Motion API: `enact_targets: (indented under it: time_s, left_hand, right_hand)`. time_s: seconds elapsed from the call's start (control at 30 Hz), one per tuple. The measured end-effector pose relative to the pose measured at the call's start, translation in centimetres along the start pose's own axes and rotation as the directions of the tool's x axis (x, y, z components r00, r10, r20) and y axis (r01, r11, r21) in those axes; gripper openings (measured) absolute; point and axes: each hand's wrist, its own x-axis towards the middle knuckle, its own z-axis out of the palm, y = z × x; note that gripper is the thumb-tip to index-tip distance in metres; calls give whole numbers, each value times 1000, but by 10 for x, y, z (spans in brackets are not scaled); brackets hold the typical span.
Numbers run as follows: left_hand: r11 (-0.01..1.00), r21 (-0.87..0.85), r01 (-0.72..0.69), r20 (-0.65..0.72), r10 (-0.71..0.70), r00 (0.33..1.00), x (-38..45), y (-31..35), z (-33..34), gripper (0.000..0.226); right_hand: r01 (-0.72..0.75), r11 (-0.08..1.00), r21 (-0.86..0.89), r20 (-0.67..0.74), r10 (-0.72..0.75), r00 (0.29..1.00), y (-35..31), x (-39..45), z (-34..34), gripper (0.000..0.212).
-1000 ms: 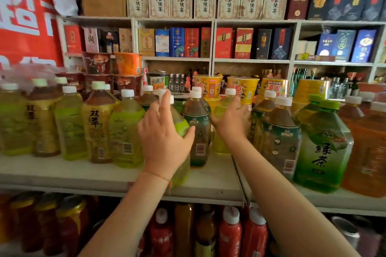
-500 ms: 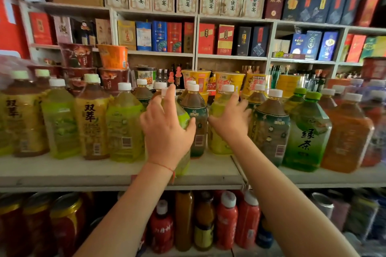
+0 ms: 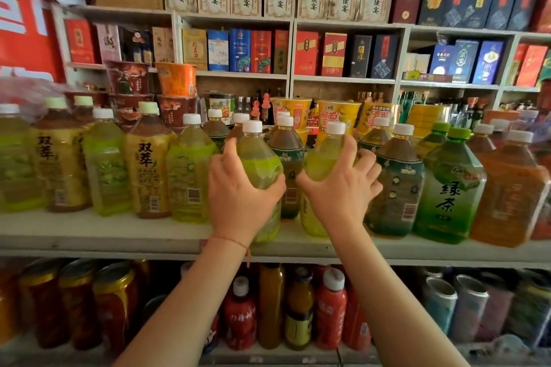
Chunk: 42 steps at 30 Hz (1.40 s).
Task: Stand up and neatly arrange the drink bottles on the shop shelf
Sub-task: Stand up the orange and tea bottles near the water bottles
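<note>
- On the near edge of the white shelf (image 3: pixel 98 235), at the middle of the scene, stand two yellow-green drink bottles with white caps, side by side and a little apart.
- The left hand (image 3: pixel 243 197) wraps the left bottle (image 3: pixel 258 158), thumb on its right side, fingers curled round the left, forefinger raised along the shoulder.
- The right hand (image 3: pixel 343 191) grips the right bottle (image 3: pixel 323 155), thumb on the left side, fingers curled round the right.
- Both bottles stand roughly upright; whether their bases rest on the shelf I cannot tell, as the hands cover them.
- A dark brown tea bottle (image 3: pixel 286 158) stands just behind, between the two.
- To the left runs a row of yellow and amber bottles (image 3: pixel 149 164); to the right stand a green-capped tea bottle (image 3: pixel 450 188) and an orange bottle (image 3: pixel 512 188).
- A thin red cord (image 3: pixel 235 243) circles the left wrist.
- Far behind, instant-noodle cups (image 3: pixel 337 113) and boxed goods (image 3: pixel 247 50) fill the back shelves.
- Below, red bottles (image 3: pixel 331 307) and jars (image 3: pixel 116 301) stand on the lower shelf.
</note>
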Motion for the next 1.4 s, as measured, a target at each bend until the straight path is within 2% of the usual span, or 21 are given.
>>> enact_targets:
  time_s: [0.23,0.4,0.5,0.6,0.67,0.8,0.87,1.07,1.17,1.4]
  left_hand:
    - [998,-38,43,34,-42,999,0,-5,-5,100]
    - [997,-74,-16,-45,12,999,1,-11,-25,100]
    - [997,-82,-13,-109,4,994,10,-22,-48,98]
    - [999,-18,-35,-149,32,988,17,-39,-70,95]
    - [999,24,-26,-152,30,988,20,-54,-82,94]
    - [998,19,63,-160,-59,985,25,-79,-95,94]
    - [998,32,62,-162,-56,985,29,-84,-96,95]
    - [997,11,79,-166,-76,983,37,-100,-99,94]
    - [998,48,30,-145,-22,989,38,-117,-99,95]
    - [994,23,105,-199,-98,975,41,-140,-101,90]
  right_hand:
    - [98,988,118,-17,-97,995,-12,-10,-7,100]
    - [202,963,179,-57,-195,979,-37,-18,-15,96]
    - [190,980,67,59,-194,979,-57,-13,-15,82]
    - [116,993,-2,159,-114,981,-70,3,-23,60]
    - [124,992,-28,226,-114,967,-74,11,-24,59]
    - [117,981,152,219,-149,964,-85,9,-16,45]
    - [140,976,169,189,-171,967,-97,2,-10,41]
    - [14,888,460,138,-87,987,-141,-32,17,46]
    - [-33,875,484,137,-38,990,-161,-42,29,43]
    - [-61,859,509,103,9,995,-190,-52,50,45]
